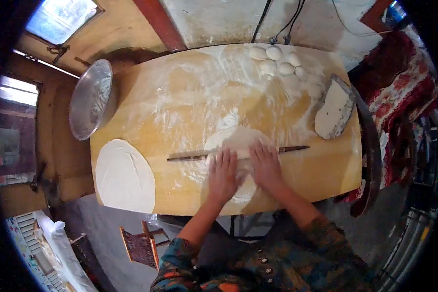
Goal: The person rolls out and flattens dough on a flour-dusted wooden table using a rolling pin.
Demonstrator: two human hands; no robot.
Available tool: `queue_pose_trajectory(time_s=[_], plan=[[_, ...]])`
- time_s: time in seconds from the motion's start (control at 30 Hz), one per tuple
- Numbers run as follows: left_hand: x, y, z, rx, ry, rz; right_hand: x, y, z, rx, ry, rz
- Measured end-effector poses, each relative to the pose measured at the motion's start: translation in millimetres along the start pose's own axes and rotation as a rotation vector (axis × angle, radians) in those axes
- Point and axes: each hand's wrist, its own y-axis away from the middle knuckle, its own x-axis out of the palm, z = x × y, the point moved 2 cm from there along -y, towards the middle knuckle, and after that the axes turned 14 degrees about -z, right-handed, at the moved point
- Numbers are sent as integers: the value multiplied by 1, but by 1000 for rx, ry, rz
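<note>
A dark thin rolling pin (294,149) lies crosswise on the floured wooden board, its ends sticking out on both sides. Its middle is whitish; I cannot tell whether dough is wrapped round it or it is only floured. A flattened sheet of dough (236,137) shows beyond the pin and partly under my hands. My left hand (223,176) rests on the pin and dough, fingers stretched forward. Beside it, my right hand (266,166) presses down likewise, fingers extended and slightly blurred. Neither hand is wrapped round the pin.
A rolled round of dough (125,176) lies at the board's (190,112) near left corner. Several dough balls (274,52) sit at the far right. A grey, flour-covered piece (335,109) lies on the right. A metal basin (91,100) tilts at the left edge.
</note>
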Motion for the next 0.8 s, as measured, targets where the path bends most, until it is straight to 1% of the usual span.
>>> queue_pose_trajectory(time_s=[0.03,0.13,0.17,0.2,0.23,0.27,0.3,0.33,0.4,0.5,0.6,0.7,0.73,0.8], plan=[[10,-22,11,34,-45,-11,-8,-29,-4,4,26,-13],[15,-126,45,-10,-76,-97,-10,-127,-30,57,200,-91],[43,-158,77,15,-172,-275,1,-158,-49,79,205,-250],[27,-187,80,-19,-214,-361,8,-186,-71,94,220,-420],[11,-213,79,-58,-250,-450,-11,-206,-84,87,230,-435],[0,-221,84,-63,-167,-395,-26,-211,-91,90,225,-421],[-9,-215,95,-79,-91,-319,-33,-206,-88,94,205,-390],[-14,-213,104,-97,-16,-260,-27,-199,-91,127,139,-252],[-1,-196,122,-93,-71,-221,-17,-179,-102,200,22,7],[0,-157,117,-112,-141,-170,-11,-142,-101,99,-15,-249],[-12,-113,103,-73,-154,-139,-4,-95,-91,17,107,-317],[-20,-46,86,-7,-172,-156,-16,-41,-69,40,-5,-124],[-23,-24,80,17,-186,-168,-17,-20,-60,18,-2,-84],[-34,13,67,8,-148,-46,-19,16,-45,-33,9,-17]])
